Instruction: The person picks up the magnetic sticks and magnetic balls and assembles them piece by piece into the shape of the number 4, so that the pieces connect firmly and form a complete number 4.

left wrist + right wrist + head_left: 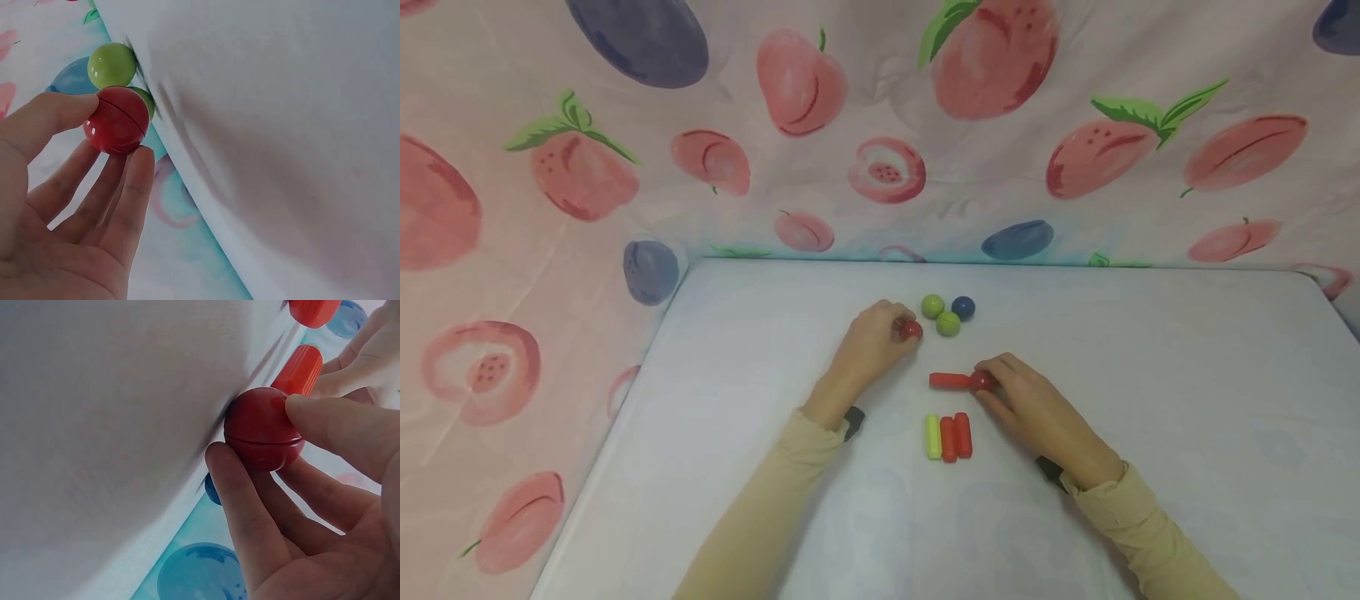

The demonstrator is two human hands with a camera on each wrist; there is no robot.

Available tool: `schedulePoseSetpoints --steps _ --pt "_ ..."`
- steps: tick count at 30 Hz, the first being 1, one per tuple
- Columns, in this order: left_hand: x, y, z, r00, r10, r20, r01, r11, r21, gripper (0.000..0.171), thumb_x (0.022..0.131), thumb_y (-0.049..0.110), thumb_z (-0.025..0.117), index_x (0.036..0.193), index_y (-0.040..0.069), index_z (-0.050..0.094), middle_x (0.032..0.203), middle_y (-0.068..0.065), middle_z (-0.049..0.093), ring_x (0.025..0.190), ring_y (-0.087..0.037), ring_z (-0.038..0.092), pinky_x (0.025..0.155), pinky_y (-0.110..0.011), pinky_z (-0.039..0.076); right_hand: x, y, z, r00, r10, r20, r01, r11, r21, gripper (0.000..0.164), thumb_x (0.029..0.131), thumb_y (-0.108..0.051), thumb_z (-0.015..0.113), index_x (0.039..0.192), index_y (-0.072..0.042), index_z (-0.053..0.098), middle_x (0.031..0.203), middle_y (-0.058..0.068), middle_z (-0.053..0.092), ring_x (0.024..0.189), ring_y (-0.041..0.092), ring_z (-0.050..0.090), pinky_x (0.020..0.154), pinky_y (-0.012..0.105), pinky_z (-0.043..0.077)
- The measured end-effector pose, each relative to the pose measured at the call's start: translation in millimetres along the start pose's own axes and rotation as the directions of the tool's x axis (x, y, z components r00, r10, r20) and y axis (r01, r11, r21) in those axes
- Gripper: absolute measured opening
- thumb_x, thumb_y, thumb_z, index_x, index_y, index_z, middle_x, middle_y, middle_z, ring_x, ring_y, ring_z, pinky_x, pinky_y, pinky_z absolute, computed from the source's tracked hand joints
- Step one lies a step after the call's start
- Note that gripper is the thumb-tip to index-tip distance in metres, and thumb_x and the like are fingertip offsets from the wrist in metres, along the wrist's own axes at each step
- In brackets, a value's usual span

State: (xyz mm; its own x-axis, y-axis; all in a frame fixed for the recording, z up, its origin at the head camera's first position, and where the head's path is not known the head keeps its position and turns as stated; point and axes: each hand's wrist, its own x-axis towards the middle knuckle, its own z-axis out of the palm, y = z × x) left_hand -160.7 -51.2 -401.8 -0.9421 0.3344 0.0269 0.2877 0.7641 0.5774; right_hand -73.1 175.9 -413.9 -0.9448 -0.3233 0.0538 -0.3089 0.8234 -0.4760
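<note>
Three balls (948, 324) behind three sticks (948, 439)

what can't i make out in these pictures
Left wrist: most of one green ball, behind the red ball in the left hand.
Right wrist: most of the blue ball, behind the right hand.
Right wrist: one end of a red stick, behind the other red ball.
Right wrist: the rest of another red stick, cut off by the top edge.

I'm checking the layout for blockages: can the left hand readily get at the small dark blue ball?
Probably not directly: the left hand pinches a glossy red ball, and two light green balls lie between that hand and the small dark blue ball. From above, nothing covers it.
</note>
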Motion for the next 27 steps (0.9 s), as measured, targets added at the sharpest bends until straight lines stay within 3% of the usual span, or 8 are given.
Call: schedulePoseSetpoints --steps 27 --pt "-36.3 -3.5 -18.1 0.999 0.003 0.052 -0.001 0.998 -0.056 0.03 0.088 0.017 0.076 0.117 0.01 0.069 0.105 -0.002 0.065 0.097 -0.017 0.062 0.087 -0.029 0.056 0.7 1.9 0.3 1.0 -0.027 -0.006 0.027 1.0 -0.013 0.035 0.088 -0.013 0.075 0.119 -0.001 0.063 0.108 0.011 0.065 0.097 0.024 0.064 0.089 0.042 0.057"
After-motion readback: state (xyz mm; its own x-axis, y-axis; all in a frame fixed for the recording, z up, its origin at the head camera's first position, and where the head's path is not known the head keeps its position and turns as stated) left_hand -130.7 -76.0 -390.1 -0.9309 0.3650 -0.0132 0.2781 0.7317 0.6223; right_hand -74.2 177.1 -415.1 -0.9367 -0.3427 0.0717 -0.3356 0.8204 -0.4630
